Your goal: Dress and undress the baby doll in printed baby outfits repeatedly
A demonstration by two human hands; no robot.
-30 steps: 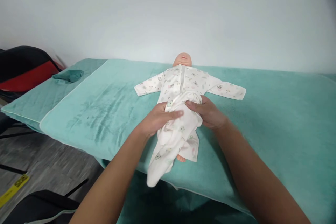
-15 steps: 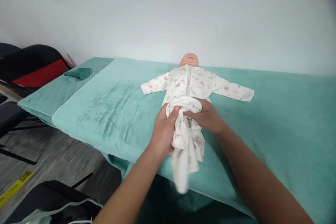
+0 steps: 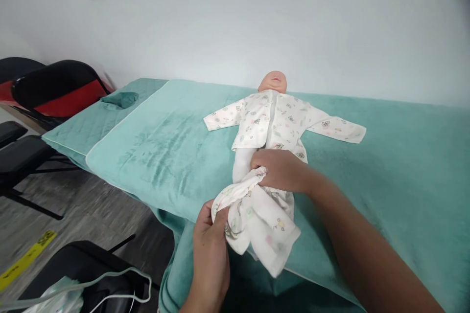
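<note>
A baby doll (image 3: 272, 81) lies on its back with its arms out, dressed in a white printed jacket (image 3: 253, 124). Over its lower legs hang bunched white baby pants (image 3: 270, 227) with the same small print, reaching past the table's front edge. My left hand (image 3: 211, 242) pinches the opening of the pants on the left, thumb on top. Closed on the upper edge of the same cloth, my right hand (image 3: 281, 170) rests over the doll's lower body. One white-covered leg (image 3: 242, 162) shows below the jacket hem; the feet are hidden.
The table wears a teal plush cover (image 3: 157, 151), with a face hole (image 3: 120, 100) at its left end. Black and red folding chairs (image 3: 60, 88) stand at left. A black seat (image 3: 84, 274) with a cable and a plastic bag is near my left arm. A wall rises behind.
My left hand has moved down and left, spreading the pants' opening. My right hand has shifted slightly down and left. The gathered ring of cloth has come apart, uncovering a leg and the jacket hem.
</note>
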